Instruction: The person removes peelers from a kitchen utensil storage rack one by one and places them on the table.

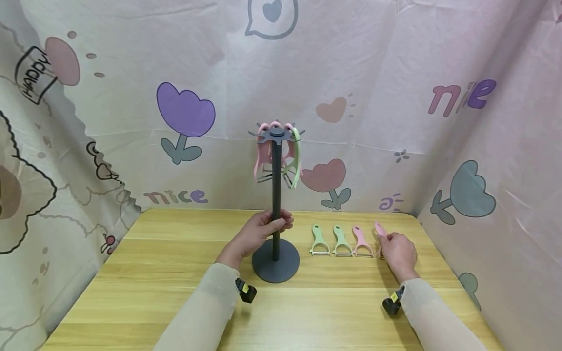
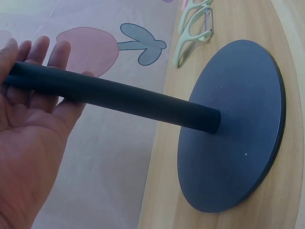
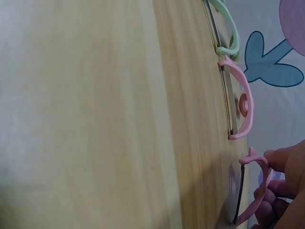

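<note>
My left hand (image 1: 259, 229) grips the dark post (image 2: 138, 102) of an upright stand, thumb in front and fingers behind it. The round base (image 1: 275, 273) sits on the table. Pink peelers (image 1: 262, 156) and a green peeler (image 1: 296, 156) hang from hooks at the stand's top. On the right, my right hand (image 1: 400, 251) pinches a pink peeler (image 3: 265, 176) by its handle, partly hidden by the fingers. To its left lie another pink peeler (image 1: 359, 236) and two green peelers, one nearer (image 1: 339, 236) and one farther (image 1: 318, 236), in a row.
The wooden table (image 1: 175, 287) ends at a patterned cloth backdrop (image 1: 246, 73) close behind the peelers. More cloth closes in both sides. A small black camera is strapped to each wrist.
</note>
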The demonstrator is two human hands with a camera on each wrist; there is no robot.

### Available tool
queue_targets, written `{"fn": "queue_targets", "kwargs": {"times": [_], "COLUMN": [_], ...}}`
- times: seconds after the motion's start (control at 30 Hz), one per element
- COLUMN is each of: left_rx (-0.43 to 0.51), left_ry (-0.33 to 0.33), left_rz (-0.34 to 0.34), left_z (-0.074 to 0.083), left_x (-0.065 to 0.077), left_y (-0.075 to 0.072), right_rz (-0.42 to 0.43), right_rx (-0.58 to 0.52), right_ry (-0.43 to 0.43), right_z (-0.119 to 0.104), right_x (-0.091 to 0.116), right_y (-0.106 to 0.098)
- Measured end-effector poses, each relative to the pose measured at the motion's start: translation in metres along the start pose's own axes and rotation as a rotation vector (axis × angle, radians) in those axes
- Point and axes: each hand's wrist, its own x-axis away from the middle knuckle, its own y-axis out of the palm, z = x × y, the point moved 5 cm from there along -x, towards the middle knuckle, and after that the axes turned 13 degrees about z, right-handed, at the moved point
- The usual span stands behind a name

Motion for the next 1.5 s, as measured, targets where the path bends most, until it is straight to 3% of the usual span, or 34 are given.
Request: {"fn": "queue_targets", "kwargs": {"times": [1.07,1.5], "left_rx": [0.004,-0.002], "left_ry": [0.009,0.011], "left_rz": [-0.018,-0.016], "left_z": [-0.0031,-0.0014], "left_x": [0.0003,-0.0004], "left_y": [0.001,-0.0004], "right_rz": [-0.056,-0.037], "right_rx": [0.068,0.076], "right_ry": [-0.015,-0.035], "right_z": [-0.0007,-0.0036], "right_x": [0.0017,0.0003], "right_y": [0.0098,0.009]}}
